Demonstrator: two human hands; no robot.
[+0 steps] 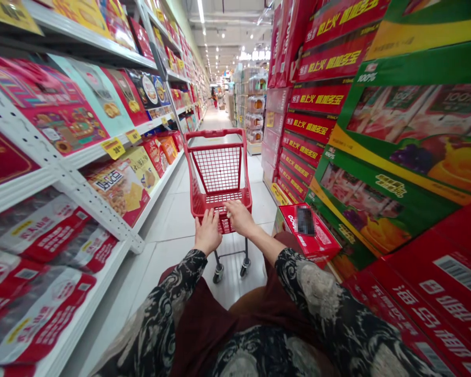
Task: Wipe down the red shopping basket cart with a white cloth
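Observation:
A small red shopping cart [219,137] with a mesh basket stands right in front of my knees. My left hand [208,231] lies palm down at the near edge of the cart, its fingers stretched out and a little apart. Beside it my right hand [240,217] is over the same edge with its fingers bent together. A tiny pale spot shows at its fingertips, too small to name. The cart's floor [223,198] shows beyond my hands, with nothing visible lying on it.
Shelves with packaged snacks [120,180] line the left side. On the right rise stacked red drink cartons [314,99] and green juice boxes [377,193]. A red box [325,242] with a blurred dark object sits low by my right knee. A distant person [214,97] is in the aisle.

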